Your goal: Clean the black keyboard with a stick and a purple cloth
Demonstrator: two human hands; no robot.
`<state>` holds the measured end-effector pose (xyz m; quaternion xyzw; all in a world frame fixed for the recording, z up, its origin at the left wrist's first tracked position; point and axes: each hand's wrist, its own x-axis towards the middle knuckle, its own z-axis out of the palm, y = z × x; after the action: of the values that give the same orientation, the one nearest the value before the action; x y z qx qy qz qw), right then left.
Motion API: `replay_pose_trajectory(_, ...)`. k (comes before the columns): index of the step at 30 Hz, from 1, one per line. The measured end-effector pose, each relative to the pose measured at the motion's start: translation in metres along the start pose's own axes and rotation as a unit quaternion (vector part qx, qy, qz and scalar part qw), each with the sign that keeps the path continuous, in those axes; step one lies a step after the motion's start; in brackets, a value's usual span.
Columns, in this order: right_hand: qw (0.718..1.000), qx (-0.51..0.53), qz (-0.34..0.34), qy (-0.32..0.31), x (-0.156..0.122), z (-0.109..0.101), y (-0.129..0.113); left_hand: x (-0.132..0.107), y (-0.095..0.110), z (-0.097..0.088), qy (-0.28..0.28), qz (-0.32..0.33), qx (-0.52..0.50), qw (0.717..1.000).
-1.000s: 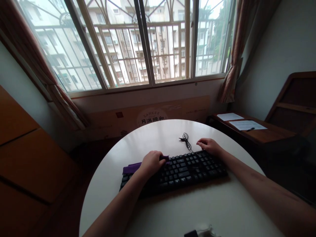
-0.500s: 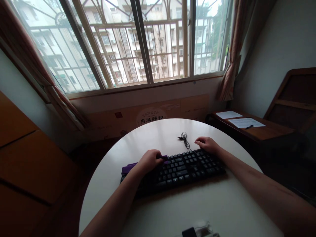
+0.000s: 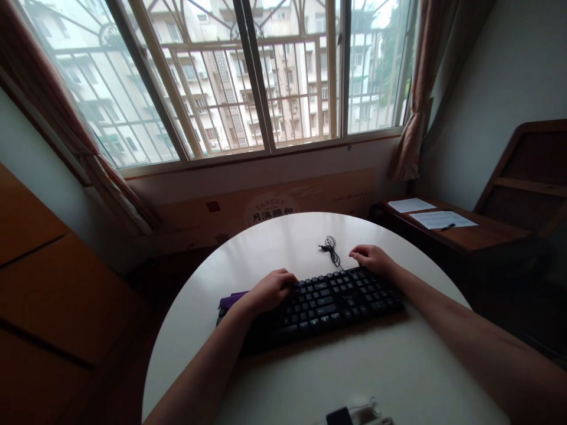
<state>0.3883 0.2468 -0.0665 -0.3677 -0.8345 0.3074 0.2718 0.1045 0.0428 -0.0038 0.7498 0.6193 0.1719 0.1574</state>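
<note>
A black keyboard lies across the round white table. My left hand is closed on a purple cloth over the keyboard's left half. The cloth shows left of my wrist; the part under my fingers is mostly hidden. At the keyboard's far right corner, my right hand grips its back edge with bent fingers, its fingertips pointing left. Behind the keyboard, close to my right fingertips, a black cable sits in a loose coil.
Near the front edge of the white table are a small dark item and a pale, clear-looking thing, partly cut off. Papers and a pen rest on a wooden surface at right. A barred window stands ahead.
My left hand has shifted slightly to the right over the keys, and the purple cloth visible by its fingertips is now mostly covered. My right hand has stayed in place.
</note>
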Motion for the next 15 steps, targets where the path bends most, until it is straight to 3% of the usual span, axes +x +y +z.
replay_pose_trajectory(9,1.000,0.002,0.005,-0.003,-0.0001,-0.0012,-0.0010,0.0021,-0.0028,0.0055,0.016,0.007,-0.015,1.000)
replay_pose_trajectory(15,1.000,0.007,0.004,-0.006,0.0000,-0.0011,0.0000,0.0020,-0.0038,0.0084,0.030,-0.037,0.030,0.998)
